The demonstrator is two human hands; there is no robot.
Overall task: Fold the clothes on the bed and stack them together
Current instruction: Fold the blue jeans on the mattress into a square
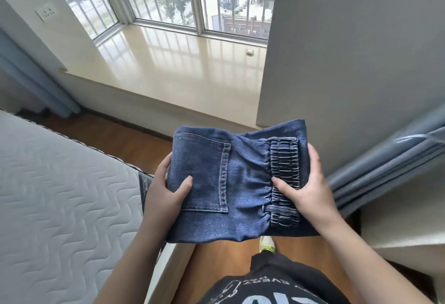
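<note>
A pair of dark blue denim pants (pixel 240 183), folded into a compact rectangle, is held in the air above the wooden floor beside the bed. A back pocket faces up on its left half and the elastic waistband lies on the right. My left hand (pixel 166 190) grips the left edge, thumb on top and fingers underneath. My right hand (pixel 305 183) grips the right edge at the waistband, thumb pressed on the elastic. The bed's grey quilted mattress (pixel 60 195) lies to the left, and no other clothes show on it.
A wide beige window sill (pixel 168 62) runs below a barred window ahead. Blue-grey curtains (pixel 385 164) hang at right, and another curtain stands at far left. The wooden floor (pixel 108 132) lies between the bed and the sill. A white wall (pixel 349 50) rises at right.
</note>
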